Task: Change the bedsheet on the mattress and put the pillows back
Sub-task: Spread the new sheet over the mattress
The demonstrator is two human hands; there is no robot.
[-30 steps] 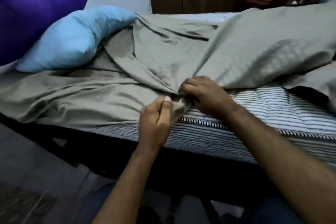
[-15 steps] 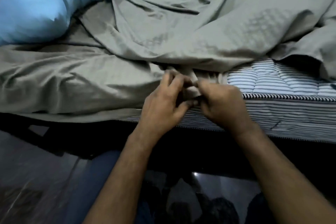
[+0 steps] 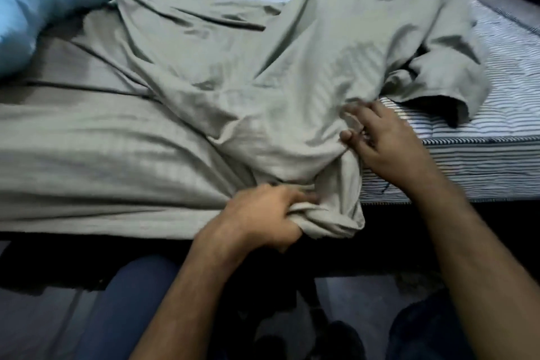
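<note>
Gripping a bunched fold of the grey bedsheet (image 3: 204, 114) at lower centre, the left hand (image 3: 263, 216) holds it while the right hand (image 3: 385, 143) pinches cloth mid-right. The striped mattress (image 3: 482, 155) lies bare at right, and the blue pillow (image 3: 38, 9) sits upper left, so the job looks far from finished.

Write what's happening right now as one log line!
left hand: grips bunched grey sheet at mattress edge | right hand: fingers on sheet fold | blue pillow: on bed
</note>
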